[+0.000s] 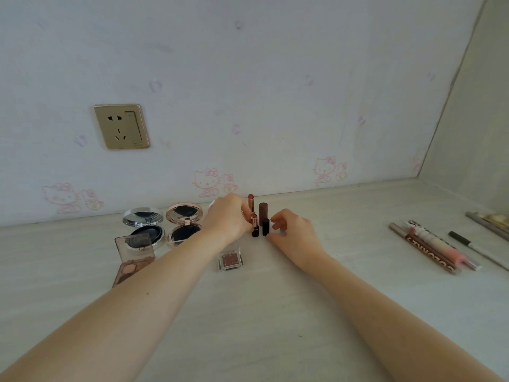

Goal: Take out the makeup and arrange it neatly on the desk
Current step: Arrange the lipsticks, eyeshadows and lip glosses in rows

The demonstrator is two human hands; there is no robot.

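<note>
Near the wall, upright lipsticks (258,219) could be toppled if nudged while one is pinched by the left hand (227,216) and the loosely curled right hand (293,230) holds nothing.

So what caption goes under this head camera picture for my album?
Two hands stand lipsticks upright beside open compacts.

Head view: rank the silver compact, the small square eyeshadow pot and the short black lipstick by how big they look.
1. silver compact, open, largest.
2. small square eyeshadow pot.
3. short black lipstick, smallest, though it stands farther from the camera than the pot, so this gap is less sure.
</note>
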